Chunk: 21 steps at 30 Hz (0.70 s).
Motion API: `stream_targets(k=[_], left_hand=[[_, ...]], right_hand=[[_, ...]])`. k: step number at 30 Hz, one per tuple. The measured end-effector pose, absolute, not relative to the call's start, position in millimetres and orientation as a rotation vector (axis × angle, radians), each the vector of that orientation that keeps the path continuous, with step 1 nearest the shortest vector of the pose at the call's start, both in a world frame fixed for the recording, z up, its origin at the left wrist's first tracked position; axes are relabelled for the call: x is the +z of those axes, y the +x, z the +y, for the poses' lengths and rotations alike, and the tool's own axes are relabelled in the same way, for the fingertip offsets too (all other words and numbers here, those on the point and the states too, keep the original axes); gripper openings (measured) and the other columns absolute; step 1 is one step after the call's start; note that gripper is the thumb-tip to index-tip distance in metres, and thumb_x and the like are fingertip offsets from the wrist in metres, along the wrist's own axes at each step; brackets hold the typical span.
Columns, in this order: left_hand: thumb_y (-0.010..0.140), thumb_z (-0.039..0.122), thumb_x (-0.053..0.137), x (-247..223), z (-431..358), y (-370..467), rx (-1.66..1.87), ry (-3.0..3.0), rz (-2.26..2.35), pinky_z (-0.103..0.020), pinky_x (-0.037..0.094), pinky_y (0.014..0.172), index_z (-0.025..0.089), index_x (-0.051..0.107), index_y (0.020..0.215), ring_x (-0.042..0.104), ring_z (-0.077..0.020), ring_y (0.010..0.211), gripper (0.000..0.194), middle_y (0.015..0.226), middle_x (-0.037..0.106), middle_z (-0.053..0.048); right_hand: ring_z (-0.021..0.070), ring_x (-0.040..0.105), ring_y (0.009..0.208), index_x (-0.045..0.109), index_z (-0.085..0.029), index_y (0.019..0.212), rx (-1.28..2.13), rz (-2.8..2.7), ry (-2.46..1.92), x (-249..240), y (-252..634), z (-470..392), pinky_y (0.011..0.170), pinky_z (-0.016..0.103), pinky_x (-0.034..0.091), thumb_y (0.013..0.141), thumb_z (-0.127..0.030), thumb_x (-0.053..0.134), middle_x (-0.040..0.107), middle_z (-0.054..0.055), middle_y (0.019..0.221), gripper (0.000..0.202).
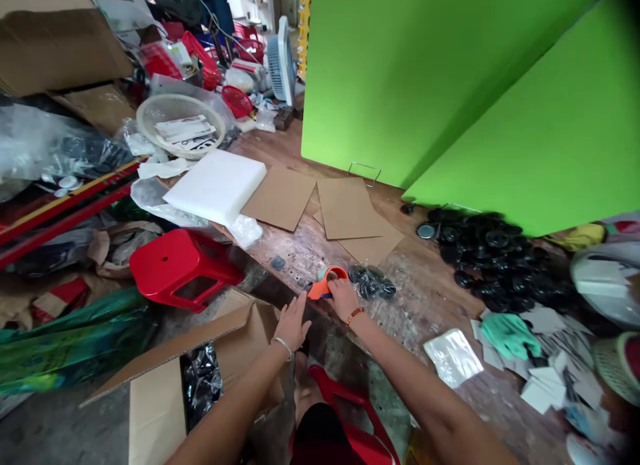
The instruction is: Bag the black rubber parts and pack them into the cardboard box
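Observation:
An orange tape dispenser (324, 283) with a roll in it is at the table's front edge. My right hand (344, 298) has its fingers closed around the dispenser's right side. Just left of the dispenser's front end is my left hand (291, 325), fingers stretched out and fingertips close to it; whether they touch the tape cannot be made out. Right beside the dispenser lies a clear plastic bag of black round parts (373, 281). Brown cardboard sheets (350, 208) lie behind it on the wooden table (415, 311).
An open carton (157, 411) with black bagged items stands below left, near a red stool (175, 265). White foam (217, 185) lies on the table's left. At right are a heap of black parts (493, 251), plastic bags (453, 357) and a green glove (510, 336). Green panels (425, 71) rise behind.

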<state>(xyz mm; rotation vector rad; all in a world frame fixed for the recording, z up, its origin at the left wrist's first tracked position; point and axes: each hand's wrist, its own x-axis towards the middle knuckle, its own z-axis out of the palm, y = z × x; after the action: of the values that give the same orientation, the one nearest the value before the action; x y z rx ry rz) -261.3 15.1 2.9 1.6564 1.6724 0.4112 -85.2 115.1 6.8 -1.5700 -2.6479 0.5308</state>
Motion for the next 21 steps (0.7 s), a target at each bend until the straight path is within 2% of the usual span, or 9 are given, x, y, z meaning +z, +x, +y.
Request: stream_targets(k=[2, 4, 7, 11, 14, 16, 18, 19, 21], left_hand=[[0.078, 0.017, 0.059, -2.7, 27.3, -262.0, 0.422, 1.571, 1.646, -0.054, 0.022, 0.114, 0.017, 0.029, 0.147, 0.031, -0.0311, 0.139, 0.075, 0.150, 0.039, -0.013], [0.082, 0.023, 0.060, -7.8, 39.2, -264.5, 0.447, 1.448, 1.649, -0.052, 0.031, 0.110, 0.019, 0.036, 0.142, 0.041, -0.0290, 0.133, 0.065, 0.145, 0.046, -0.013], [0.091, 0.034, 0.053, -12.9, 51.3, -270.7, 0.468, 1.206, 1.736, -0.048, 0.046, 0.097, 0.016, 0.051, 0.127, 0.059, -0.0233, 0.112, 0.041, 0.126, 0.060, -0.011], [0.091, 0.039, 0.051, 3.3, 38.3, -276.2, 0.463, 0.935, 1.809, -0.043, 0.050, 0.087, 0.013, 0.061, 0.106, 0.064, -0.0193, 0.093, 0.031, 0.101, 0.067, -0.008], [0.090, 0.037, 0.049, 44.8, 1.3, -283.3, 0.520, 0.860, 1.734, -0.033, 0.049, 0.087, 0.017, 0.064, 0.098, 0.065, -0.0169, 0.089, 0.026, 0.092, 0.070, -0.005], [0.088, 0.041, 0.049, 81.0, -36.2, -296.9, 0.555, 0.837, 1.684, -0.028, 0.047, 0.087, 0.021, 0.066, 0.094, 0.064, -0.0169, 0.091, 0.027, 0.093, 0.071, -0.003], [0.087, 0.048, 0.046, 113.1, -86.4, -318.4, 0.573, 0.784, 1.677, -0.028, 0.047, 0.086, 0.023, 0.067, 0.090, 0.063, -0.0184, 0.092, 0.033, 0.094, 0.071, -0.002], [0.086, 0.053, 0.045, 124.5, -116.8, -330.7, 0.561, 0.744, 1.677, -0.030, 0.048, 0.082, 0.023, 0.067, 0.082, 0.063, -0.0196, 0.086, 0.038, 0.087, 0.071, -0.003], [0.083, 0.063, 0.040, 133.5, -185.8, -354.3, 0.509, 0.645, 1.620, -0.034, 0.052, 0.067, 0.023, 0.065, 0.065, 0.064, -0.0219, 0.068, 0.050, 0.070, 0.071, -0.005]], right_hand=[[0.0279, 0.054, 0.097, 0.062, -0.011, 0.103, 0.529, -2.690, -1.572, 1.8, -83.2, 125.8, 0.090, 0.040, 0.038, 0.083, -0.026, 0.064, 0.065, 0.016, 0.100, 0.025], [0.0276, 0.055, 0.097, 0.061, -0.011, 0.105, 0.531, -2.730, -1.556, -1.2, -81.8, 133.4, 0.089, 0.039, 0.038, 0.082, -0.027, 0.065, 0.065, 0.015, 0.102, 0.028], [0.0272, 0.055, 0.099, 0.059, -0.011, 0.112, 0.518, -2.765, -1.538, -4.2, -81.8, 140.0, 0.090, 0.038, 0.038, 0.082, -0.029, 0.065, 0.065, 0.015, 0.107, 0.035], [0.0303, 0.055, 0.098, 0.056, -0.007, 0.115, 0.460, -2.750, -1.592, -11.5, -83.4, 145.5, 0.089, 0.041, 0.040, 0.083, -0.028, 0.062, 0.064, 0.018, 0.105, 0.038], [0.0322, 0.053, 0.104, 0.053, -0.007, 0.119, 0.417, -2.724, -1.578, -15.9, -80.7, 147.0, 0.094, 0.046, 0.039, 0.083, -0.027, 0.060, 0.061, 0.020, 0.109, 0.042], [0.0352, 0.048, 0.114, 0.046, -0.004, 0.126, 0.389, -2.701, -1.525, -13.3, -76.3, 144.1, 0.100, 0.051, 0.035, 0.082, -0.028, 0.060, 0.056, 0.023, 0.119, 0.052], [0.0388, 0.037, 0.125, 0.038, -0.001, 0.133, 0.351, -2.665, -1.463, -5.1, -72.8, 136.0, 0.103, 0.056, 0.031, 0.083, -0.031, 0.057, 0.047, 0.027, 0.130, 0.061], [0.0395, 0.033, 0.129, 0.035, -0.002, 0.135, 0.335, -2.625, -1.423, 0.8, -73.3, 129.2, 0.104, 0.058, 0.029, 0.085, -0.033, 0.055, 0.044, 0.027, 0.133, 0.062], [0.0383, 0.034, 0.129, 0.040, -0.006, 0.134, 0.412, -2.553, -1.273, 13.9, -82.6, 108.9, 0.104, 0.061, 0.029, 0.090, -0.034, 0.047, 0.046, 0.025, 0.131, 0.052]])
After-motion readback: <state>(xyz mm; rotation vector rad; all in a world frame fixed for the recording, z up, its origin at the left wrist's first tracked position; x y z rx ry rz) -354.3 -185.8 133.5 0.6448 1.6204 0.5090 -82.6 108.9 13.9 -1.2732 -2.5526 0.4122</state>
